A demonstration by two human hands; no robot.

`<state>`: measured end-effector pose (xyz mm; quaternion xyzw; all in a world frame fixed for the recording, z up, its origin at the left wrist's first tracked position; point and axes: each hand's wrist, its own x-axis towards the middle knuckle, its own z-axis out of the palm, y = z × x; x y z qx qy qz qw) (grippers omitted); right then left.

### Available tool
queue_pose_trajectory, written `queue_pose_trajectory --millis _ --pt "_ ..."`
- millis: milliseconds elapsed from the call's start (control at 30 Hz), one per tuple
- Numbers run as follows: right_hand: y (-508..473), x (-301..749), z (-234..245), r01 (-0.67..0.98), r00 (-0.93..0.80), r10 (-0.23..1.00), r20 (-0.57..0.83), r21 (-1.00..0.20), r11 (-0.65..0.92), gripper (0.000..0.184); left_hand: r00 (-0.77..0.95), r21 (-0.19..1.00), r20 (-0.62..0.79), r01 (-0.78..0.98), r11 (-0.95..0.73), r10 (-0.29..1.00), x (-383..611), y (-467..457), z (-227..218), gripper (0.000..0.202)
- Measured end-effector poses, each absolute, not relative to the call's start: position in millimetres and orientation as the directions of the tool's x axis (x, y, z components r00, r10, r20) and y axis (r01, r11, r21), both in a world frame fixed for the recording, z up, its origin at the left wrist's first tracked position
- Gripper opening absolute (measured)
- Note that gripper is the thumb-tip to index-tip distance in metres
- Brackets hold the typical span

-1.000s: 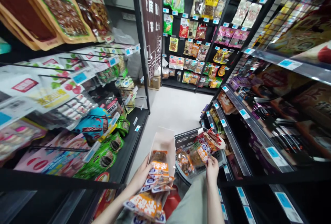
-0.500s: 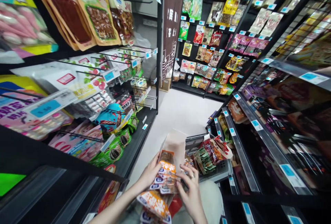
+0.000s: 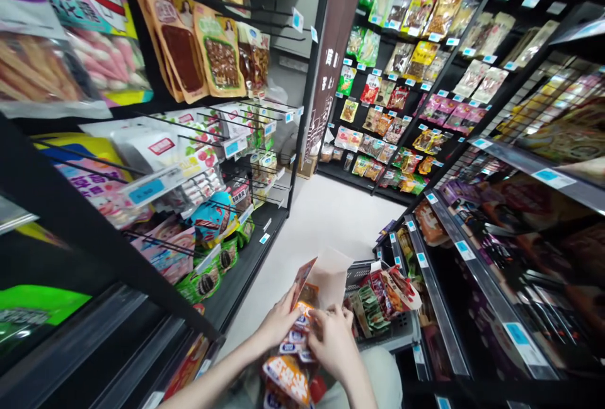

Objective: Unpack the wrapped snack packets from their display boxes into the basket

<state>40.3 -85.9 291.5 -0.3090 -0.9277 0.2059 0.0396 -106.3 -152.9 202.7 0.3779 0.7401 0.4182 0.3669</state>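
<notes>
A cardboard box (image 3: 333, 270) with a raised pale flap stands in front of me, with orange, white and blue snack packets (image 3: 288, 376) in it and spilling toward my lap. My left hand (image 3: 278, 324) is closed on the box's left side, its fingertips beside the packets. Over on the right side, my right hand (image 3: 334, 341) has its fingers curled in against the packets, thumb and forefinger pinching at one near the flap. Part of what the right fingers grip is hidden behind the hand.
A grey shopping basket (image 3: 401, 333) holding red and green snack packs is just right of the box. Shelves with hanging snack bags (image 3: 220, 56) rise on the left, and a shelf rail (image 3: 491, 302) with price tags runs along the right. A pale floor (image 3: 331, 213) leads to a far display.
The right hand's spread fingers have curled in and moved up and left onto the packets. The box has tilted, and its left flap now shows. The view has shifted.
</notes>
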Motion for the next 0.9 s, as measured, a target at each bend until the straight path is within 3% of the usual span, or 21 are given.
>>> queue_pose_trajectory --millis 133,233,300,400,467,567,700,900 --pt "-89 27 289 0.555 -0.828 0.557 -0.058 -0.222 0.802 0.029 -0.461 0.866 -0.186 0.341 0.366 0.868 -104 -154 210 0.069" --pt "-90 22 285 0.572 -0.820 0.563 -0.103 -0.111 0.813 0.038 -0.455 0.862 0.038 0.466 0.201 0.890 -106 -159 218 0.062" --pt "-89 24 284 0.566 -0.824 0.559 -0.094 -0.099 0.818 0.038 -0.341 0.839 0.176 0.542 0.040 0.924 -109 -164 224 0.048" --pt "-83 32 284 0.570 -0.816 0.579 0.003 -0.169 0.804 0.034 -0.170 0.822 0.222 0.562 -0.091 0.960 -113 -171 234 0.043" --pt "-75 41 283 0.563 -0.796 0.600 0.079 -0.267 0.782 0.033 -0.137 0.819 0.175 0.570 -0.067 0.975 -113 -171 241 0.052" --pt "-60 55 276 0.504 -0.761 0.623 0.180 -0.441 0.743 0.034 -0.254 0.801 0.074 0.591 0.094 0.964 -111 -167 246 0.066" --pt "-48 67 271 0.351 -0.727 0.636 0.259 -0.655 0.669 0.029 -0.386 0.836 0.019 0.512 0.197 0.922 -110 -161 241 0.055" --pt "-61 68 292 0.232 -0.822 0.509 0.255 -0.666 0.709 0.033 -0.343 0.893 0.028 0.431 0.131 0.939 -115 -159 237 0.068"
